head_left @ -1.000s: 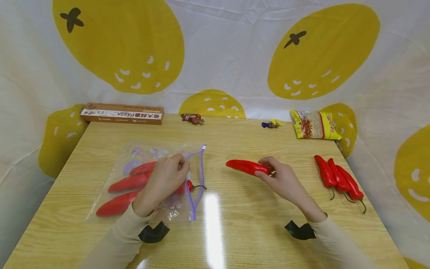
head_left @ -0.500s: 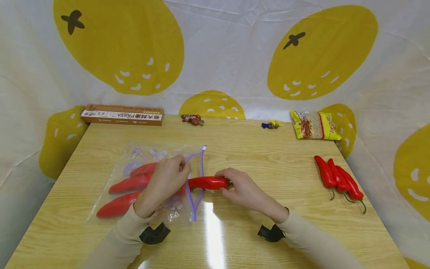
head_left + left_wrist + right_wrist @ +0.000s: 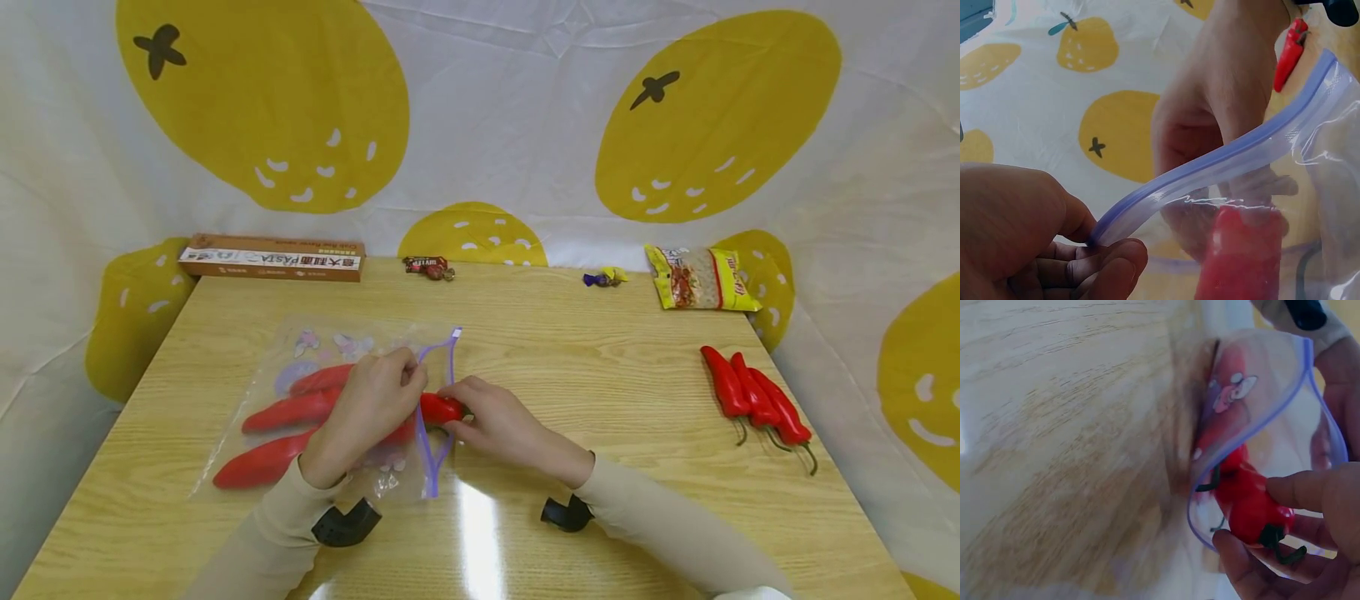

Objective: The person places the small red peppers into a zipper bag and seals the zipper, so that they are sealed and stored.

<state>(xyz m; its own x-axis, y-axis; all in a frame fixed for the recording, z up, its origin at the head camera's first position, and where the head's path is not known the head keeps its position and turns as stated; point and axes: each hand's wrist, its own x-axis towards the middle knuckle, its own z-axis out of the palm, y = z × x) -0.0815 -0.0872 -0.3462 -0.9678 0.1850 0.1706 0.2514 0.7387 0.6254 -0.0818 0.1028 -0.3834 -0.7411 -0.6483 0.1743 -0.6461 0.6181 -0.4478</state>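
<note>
Nearest, over the counter [image 3: 570,342], the left hand [image 3: 372,408] pinches the purple-edged upper lip of a clear zip bag [image 3: 431,467] between thumb and fingertips, lifting it so the mouth gapes. That lip is best held high and a little toward the person, so the opening stays wide and the zip strip does not catch.

The right hand [image 3: 495,423] has its thumb and fingers [image 3: 1300,490] curled around the stem end of a red pepper [image 3: 1250,509], parted only by its width. The pepper lies lengthwise in the mouth of the bag, its green stem outward toward the palm. A level, gentle push seems right, letting go only once the curled stem clears the zip edge. Other stems show just beside it in the opening, so sliding over them rather than against them should avoid a snag.

Deeper in the bag, three red peppers [image 3: 258,461] show through the film, partly behind the left hand.

Well off to the right, three loose peppers [image 3: 759,406] lie side by side. Farthest back stand a pasta box [image 3: 273,260], two wrapped sweets [image 3: 604,277] and a yellow packet [image 3: 701,279].
</note>
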